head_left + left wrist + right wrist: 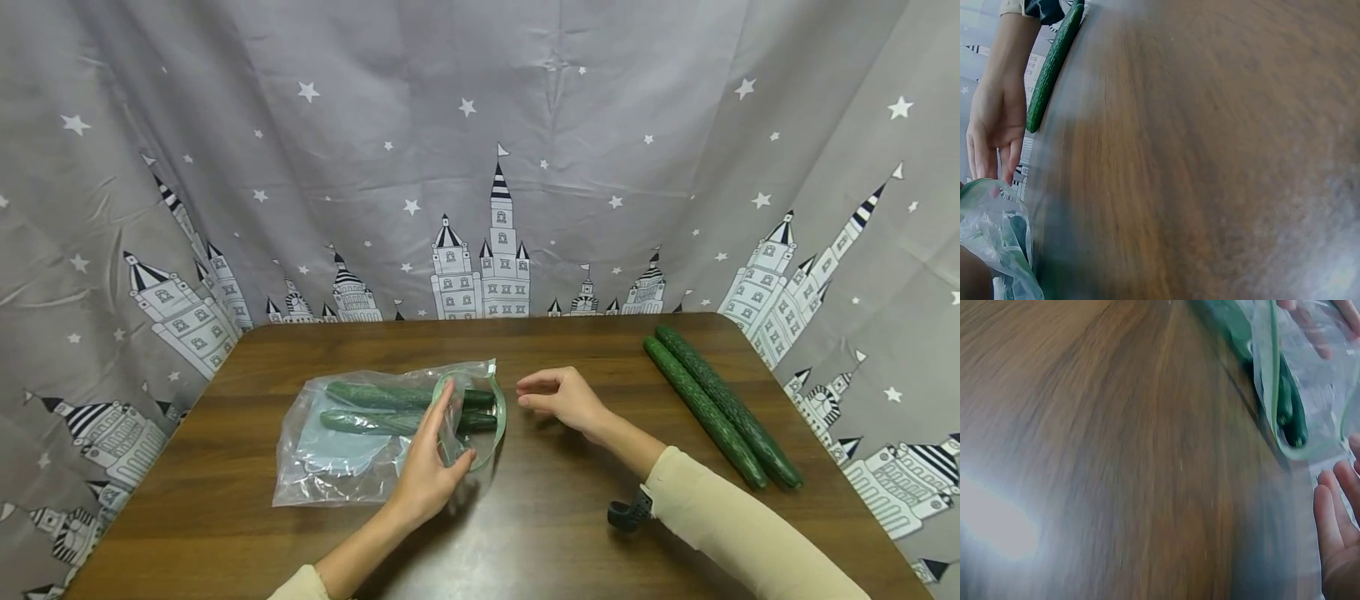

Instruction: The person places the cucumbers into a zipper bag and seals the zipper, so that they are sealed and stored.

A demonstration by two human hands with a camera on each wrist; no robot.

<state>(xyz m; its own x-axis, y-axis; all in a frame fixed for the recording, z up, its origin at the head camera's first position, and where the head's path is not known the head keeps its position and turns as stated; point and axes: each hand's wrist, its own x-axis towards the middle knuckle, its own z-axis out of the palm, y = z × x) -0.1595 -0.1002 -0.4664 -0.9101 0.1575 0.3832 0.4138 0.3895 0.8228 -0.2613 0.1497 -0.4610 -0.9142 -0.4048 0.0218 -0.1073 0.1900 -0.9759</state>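
A clear zip bag [330, 492] with a green-edged mouth lies on the table, its opening facing right and gaping. Two cucumbers [382, 422] rest inside, their ends near the mouth; the right wrist view shows the cucumber ends [1297, 428] just within the rim. At the mouth, my left hand [429, 475] holds up the top layer, long fingers along the plastic and thumb by the rim. My right hand [566, 400] hovers just right of the opening, fingers loosely bent and nothing in them. In the left wrist view the right hand [999, 119] overlaps the bag's edge.
Two more cucumbers [712, 400] lie side by side at the table's right, slanting toward the front. A grey curtain [600, 108] with castles and stars hangs behind the brown wooden table [555, 533]. A black strap device [630, 514] sits at my right wrist.
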